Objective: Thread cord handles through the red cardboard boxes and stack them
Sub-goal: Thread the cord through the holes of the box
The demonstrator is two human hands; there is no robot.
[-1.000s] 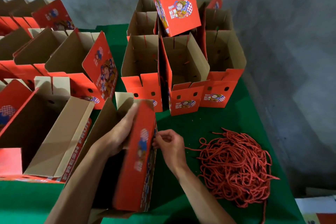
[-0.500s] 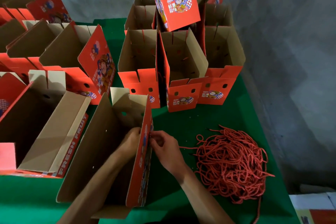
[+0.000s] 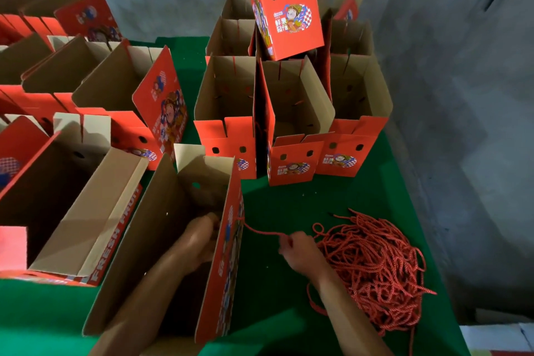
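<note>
An open red cardboard box [image 3: 222, 266] stands on the green table in front of me, brown inside. My left hand [image 3: 202, 237] is inside it, against the red right wall; its fingers are partly hidden. A red cord [image 3: 260, 230] comes out of that wall and runs right to my right hand [image 3: 297, 248], which pinches it just left of the cord pile [image 3: 372, 263].
Several open red boxes [image 3: 291, 113] stand in a stack behind, one tilted box [image 3: 286, 3] on top. More open boxes [image 3: 72, 182] fill the left side. The green table [image 3: 289, 202] ends at a grey wall on the right.
My right hand has moved away from the box wall to the right, drawing a length of red cord out. My left hand stays inside the box.
</note>
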